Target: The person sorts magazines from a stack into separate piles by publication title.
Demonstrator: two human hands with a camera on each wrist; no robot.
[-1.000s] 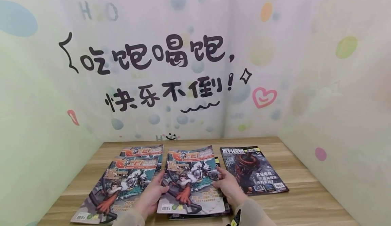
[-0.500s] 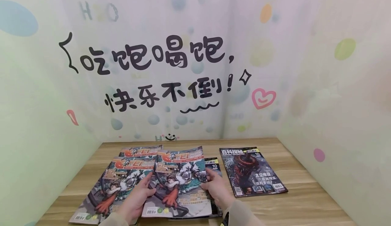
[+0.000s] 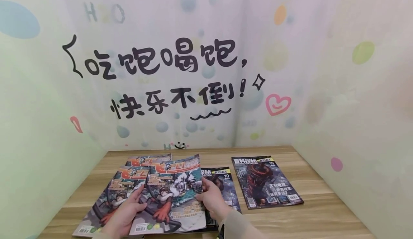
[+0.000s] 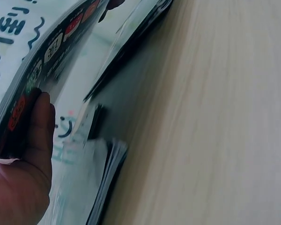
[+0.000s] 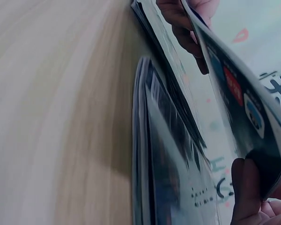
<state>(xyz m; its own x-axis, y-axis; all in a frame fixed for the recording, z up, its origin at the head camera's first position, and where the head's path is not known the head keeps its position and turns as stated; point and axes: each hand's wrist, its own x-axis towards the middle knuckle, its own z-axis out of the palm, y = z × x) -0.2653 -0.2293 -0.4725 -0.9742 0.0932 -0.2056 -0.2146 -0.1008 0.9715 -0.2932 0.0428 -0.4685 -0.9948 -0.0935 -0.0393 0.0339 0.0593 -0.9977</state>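
Note:
Both hands hold one magazine [image 3: 175, 196] with a red-orange title, raised above the table. My left hand [image 3: 127, 210] grips its left edge, and my right hand [image 3: 214, 199] pinches the right edge. The left wrist view shows fingers under the magazine [image 4: 42, 61]; in the right wrist view the other hand [image 5: 255, 192] holds the magazine [image 5: 243, 98] from below. Left of it lie two magazines with the same cover, the nearer one [image 3: 106, 203] partly behind my left hand. Beneath and to the right, a dark magazine [image 3: 229, 192] is partly covered.
Another dark magazine [image 3: 267, 183] lies apart on the right of the wooden table [image 3: 319, 210]. Printed curtains [image 3: 193, 135] stand behind the table and on both sides.
Both hands have carried the held magazine leftward, from over the middle dark magazine to partly over the left ones. More of the middle dark cover now shows.

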